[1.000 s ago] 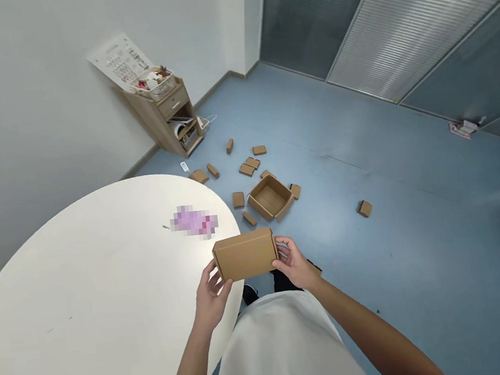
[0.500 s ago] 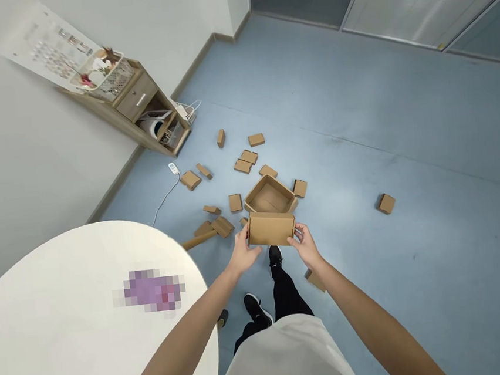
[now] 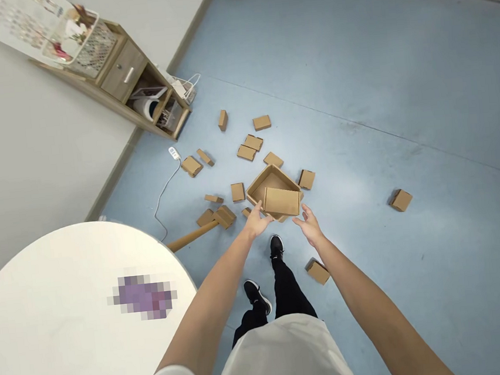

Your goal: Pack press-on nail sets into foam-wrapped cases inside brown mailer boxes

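A closed cardboard box (image 3: 282, 201) is over the open cardboard tray-like box (image 3: 257, 190) on the floor, covering part of its opening. Whether it hangs in the air or rests on the rim, I cannot tell. My left hand (image 3: 256, 222) is at its lower left corner, fingers spread, seemingly no longer gripping. Just off the lower right corner, my right hand (image 3: 309, 226) is open, with a gap to the box.
Several small cardboard boxes (image 3: 237, 192) lie scattered on the blue floor; one box (image 3: 400, 200) sits far right. A round white table (image 3: 71, 346) bearing a blurred purple item (image 3: 143, 297) stands left. Beyond are a wooden cabinet (image 3: 126, 72) and a white cable (image 3: 164, 187).
Both hands have parted from the closed box they gripped by its ends. That box has moved forward, away from me, over the open one. The camera view has shifted slightly.
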`<state>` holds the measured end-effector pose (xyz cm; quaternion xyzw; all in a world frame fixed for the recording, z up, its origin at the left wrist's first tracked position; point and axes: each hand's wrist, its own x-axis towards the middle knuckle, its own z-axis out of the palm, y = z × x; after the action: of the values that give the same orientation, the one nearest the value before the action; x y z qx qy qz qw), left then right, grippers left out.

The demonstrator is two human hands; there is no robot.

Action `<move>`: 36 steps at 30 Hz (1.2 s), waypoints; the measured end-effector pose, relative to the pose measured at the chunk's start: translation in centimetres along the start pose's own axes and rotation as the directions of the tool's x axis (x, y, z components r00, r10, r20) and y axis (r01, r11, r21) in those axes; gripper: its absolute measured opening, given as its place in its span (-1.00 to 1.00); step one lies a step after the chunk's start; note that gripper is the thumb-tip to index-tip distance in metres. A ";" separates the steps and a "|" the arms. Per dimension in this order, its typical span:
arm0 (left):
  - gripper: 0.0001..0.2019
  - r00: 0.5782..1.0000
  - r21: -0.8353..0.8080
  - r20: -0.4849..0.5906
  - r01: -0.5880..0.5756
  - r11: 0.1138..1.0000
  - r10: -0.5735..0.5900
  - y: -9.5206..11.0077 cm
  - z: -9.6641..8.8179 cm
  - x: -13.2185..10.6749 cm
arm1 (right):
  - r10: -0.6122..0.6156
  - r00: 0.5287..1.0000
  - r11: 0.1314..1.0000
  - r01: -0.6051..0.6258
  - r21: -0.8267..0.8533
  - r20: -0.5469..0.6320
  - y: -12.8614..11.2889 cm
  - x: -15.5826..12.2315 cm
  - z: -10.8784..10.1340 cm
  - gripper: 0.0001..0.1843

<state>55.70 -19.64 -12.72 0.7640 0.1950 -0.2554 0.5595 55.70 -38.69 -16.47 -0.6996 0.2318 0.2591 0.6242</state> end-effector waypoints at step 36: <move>-0.76 0.615 -0.017 -0.720 0.447 0.894 -0.321 -22.2 1.2 -60.5 | 0.515 -0.250 -0.057 0.944 0.324 0.820 7.0 -40.1 25.6 -0.63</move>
<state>-5.42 -14.87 7.04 0.7856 0.5315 -0.0726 0.3083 18.87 -14.00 2.21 -0.4561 -0.8144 0.3583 0.0191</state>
